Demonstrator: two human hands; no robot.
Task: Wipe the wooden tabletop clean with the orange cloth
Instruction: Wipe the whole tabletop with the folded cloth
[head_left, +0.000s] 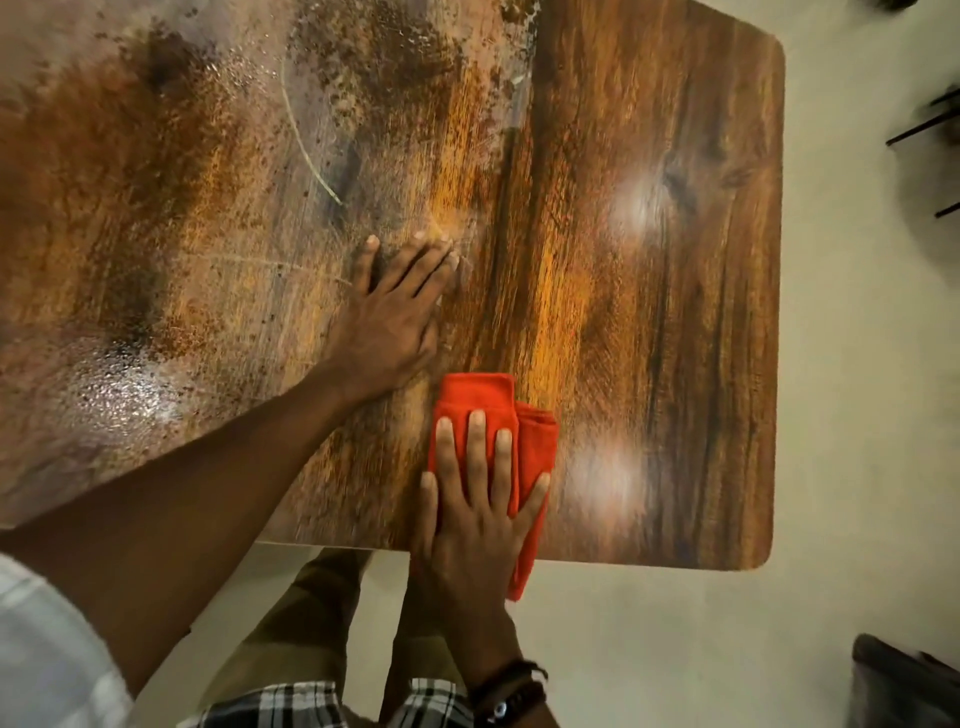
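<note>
Cloth (475, 395), seemingly folded, under flat right hand (467, 525)

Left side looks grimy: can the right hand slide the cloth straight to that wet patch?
Probably not directly: the left forearm stretches over the tabletop between the orange cloth and the wet patch.

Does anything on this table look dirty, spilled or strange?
Yes. The left part of the wooden tabletop carries a cloudy film with droplets and dark specks, while the right part looks clean.

Likely a dining area: wooden tabletop (649, 260), pale floor (675, 649), dark chair legs (919, 122) nearby.
</note>
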